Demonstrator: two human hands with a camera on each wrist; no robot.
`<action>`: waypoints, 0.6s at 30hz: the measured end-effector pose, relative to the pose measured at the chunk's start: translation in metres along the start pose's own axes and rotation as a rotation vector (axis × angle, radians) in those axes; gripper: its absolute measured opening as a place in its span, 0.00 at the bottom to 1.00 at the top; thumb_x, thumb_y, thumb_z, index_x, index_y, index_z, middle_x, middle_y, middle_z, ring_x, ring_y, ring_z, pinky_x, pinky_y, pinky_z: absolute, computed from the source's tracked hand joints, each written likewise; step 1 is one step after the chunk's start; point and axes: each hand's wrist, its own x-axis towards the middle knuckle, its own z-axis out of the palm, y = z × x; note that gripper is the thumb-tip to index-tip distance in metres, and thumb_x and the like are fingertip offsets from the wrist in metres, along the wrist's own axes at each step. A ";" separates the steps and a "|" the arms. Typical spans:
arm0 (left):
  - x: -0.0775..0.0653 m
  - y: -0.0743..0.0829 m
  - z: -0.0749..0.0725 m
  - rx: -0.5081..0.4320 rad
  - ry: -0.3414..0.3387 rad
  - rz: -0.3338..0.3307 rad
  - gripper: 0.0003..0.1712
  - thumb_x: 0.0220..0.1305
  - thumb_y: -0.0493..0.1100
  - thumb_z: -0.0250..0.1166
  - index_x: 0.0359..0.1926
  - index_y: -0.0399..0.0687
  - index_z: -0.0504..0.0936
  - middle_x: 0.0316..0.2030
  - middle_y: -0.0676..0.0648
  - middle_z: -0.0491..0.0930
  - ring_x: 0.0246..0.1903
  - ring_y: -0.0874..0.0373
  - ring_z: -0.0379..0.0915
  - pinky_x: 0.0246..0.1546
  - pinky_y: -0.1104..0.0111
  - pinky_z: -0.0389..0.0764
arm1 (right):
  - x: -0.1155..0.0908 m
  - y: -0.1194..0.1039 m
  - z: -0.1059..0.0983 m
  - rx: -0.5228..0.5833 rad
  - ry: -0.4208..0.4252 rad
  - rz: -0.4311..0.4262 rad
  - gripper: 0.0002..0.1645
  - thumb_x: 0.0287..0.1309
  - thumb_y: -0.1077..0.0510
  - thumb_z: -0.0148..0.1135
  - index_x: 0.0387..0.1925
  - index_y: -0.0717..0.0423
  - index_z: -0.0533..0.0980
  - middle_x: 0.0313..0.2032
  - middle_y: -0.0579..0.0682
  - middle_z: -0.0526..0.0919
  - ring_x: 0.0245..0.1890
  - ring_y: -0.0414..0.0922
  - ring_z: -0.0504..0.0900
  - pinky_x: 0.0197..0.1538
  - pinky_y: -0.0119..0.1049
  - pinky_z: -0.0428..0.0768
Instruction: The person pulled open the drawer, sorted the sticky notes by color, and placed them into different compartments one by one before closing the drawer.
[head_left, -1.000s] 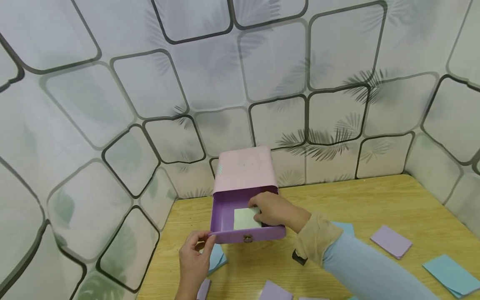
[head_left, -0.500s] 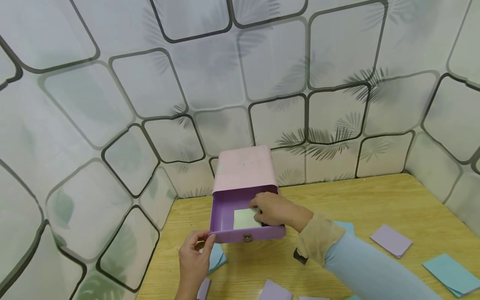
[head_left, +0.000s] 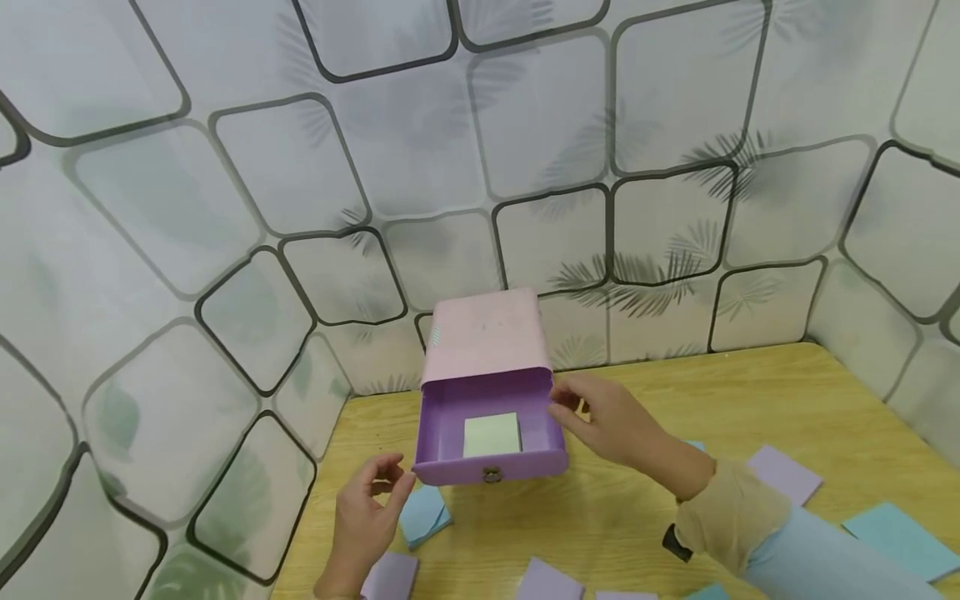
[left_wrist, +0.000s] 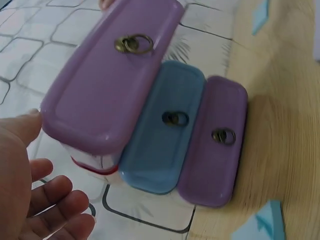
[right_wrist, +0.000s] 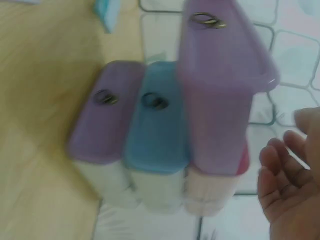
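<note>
A pink cabinet stands against the wall with its top purple drawer pulled out. Inside that drawer lies a pale green pad of paper. My left hand is at the drawer's front left corner, thumb tip right at the edge and fingers loosely bent. Beside the drawer's right wall is my right hand, holding nothing, its fingers loosely curved. Below, the left wrist view shows a blue drawer and another purple drawer, both pushed in, each with a brass ring pull.
Several paper pieces lie on the wooden table: a blue one by the left hand, a lilac one at the front, another lilac one and a teal one on the right. A patterned wall rises behind.
My right hand has left the green pad in the drawer and come out to the right. My left hand has loosened from the drawer's front corner and shifted slightly left.
</note>
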 end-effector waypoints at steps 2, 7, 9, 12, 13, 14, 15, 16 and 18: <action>0.002 -0.010 -0.005 0.023 -0.042 0.031 0.16 0.51 0.29 0.72 0.42 0.43 0.81 0.31 0.54 0.79 0.30 0.61 0.77 0.29 0.71 0.81 | -0.011 0.006 -0.001 0.004 0.024 -0.004 0.02 0.64 0.52 0.62 0.35 0.42 0.76 0.29 0.31 0.75 0.30 0.30 0.74 0.31 0.30 0.76; 0.005 -0.020 -0.006 0.056 -0.126 0.084 0.13 0.54 0.35 0.72 0.41 0.45 0.81 0.32 0.56 0.81 0.30 0.62 0.77 0.28 0.67 0.81 | -0.035 0.016 0.004 0.004 -0.010 -0.023 0.04 0.61 0.49 0.64 0.33 0.37 0.75 0.27 0.28 0.75 0.28 0.28 0.74 0.30 0.30 0.76; 0.004 -0.021 -0.003 0.075 -0.142 0.085 0.10 0.54 0.37 0.72 0.38 0.47 0.82 0.30 0.58 0.81 0.29 0.65 0.76 0.26 0.68 0.80 | -0.040 0.018 0.007 -0.005 -0.022 -0.047 0.05 0.60 0.48 0.65 0.32 0.37 0.75 0.28 0.29 0.76 0.28 0.28 0.74 0.30 0.29 0.76; 0.002 -0.021 0.003 0.108 -0.137 0.103 0.07 0.53 0.38 0.73 0.33 0.50 0.82 0.27 0.62 0.79 0.26 0.69 0.74 0.25 0.70 0.78 | -0.046 0.019 0.013 -0.017 -0.020 -0.089 0.06 0.59 0.48 0.66 0.31 0.38 0.75 0.27 0.29 0.75 0.27 0.28 0.74 0.28 0.28 0.76; 0.001 -0.021 0.005 0.119 -0.132 0.114 0.07 0.53 0.38 0.73 0.31 0.50 0.82 0.26 0.62 0.79 0.25 0.69 0.73 0.24 0.70 0.78 | -0.047 0.019 0.014 -0.016 -0.015 -0.102 0.07 0.58 0.48 0.67 0.30 0.38 0.75 0.27 0.30 0.75 0.26 0.28 0.73 0.28 0.28 0.76; 0.001 -0.021 0.007 0.132 -0.127 0.125 0.07 0.53 0.38 0.73 0.30 0.50 0.82 0.25 0.63 0.78 0.25 0.70 0.72 0.23 0.70 0.78 | -0.048 0.019 0.016 -0.019 -0.008 -0.114 0.07 0.58 0.49 0.67 0.30 0.38 0.75 0.26 0.29 0.75 0.26 0.28 0.73 0.27 0.27 0.76; 0.001 -0.021 0.008 0.147 -0.120 0.139 0.07 0.53 0.37 0.72 0.29 0.50 0.82 0.25 0.62 0.78 0.24 0.71 0.72 0.23 0.70 0.78 | -0.049 0.019 0.018 -0.020 -0.002 -0.123 0.07 0.58 0.49 0.68 0.29 0.38 0.75 0.26 0.29 0.74 0.25 0.28 0.72 0.27 0.26 0.75; 0.001 -0.021 0.009 0.158 -0.113 0.157 0.07 0.54 0.37 0.72 0.28 0.50 0.81 0.24 0.62 0.78 0.24 0.71 0.71 0.23 0.70 0.78 | -0.050 0.020 0.019 -0.021 0.003 -0.132 0.08 0.57 0.49 0.68 0.29 0.38 0.75 0.25 0.29 0.74 0.24 0.27 0.72 0.27 0.25 0.74; 0.001 -0.020 0.011 0.185 -0.098 0.178 0.08 0.53 0.36 0.72 0.26 0.50 0.80 0.23 0.61 0.78 0.23 0.71 0.71 0.22 0.71 0.77 | -0.052 0.021 0.022 -0.020 0.014 -0.152 0.08 0.57 0.51 0.68 0.28 0.39 0.75 0.25 0.29 0.73 0.24 0.27 0.70 0.26 0.22 0.73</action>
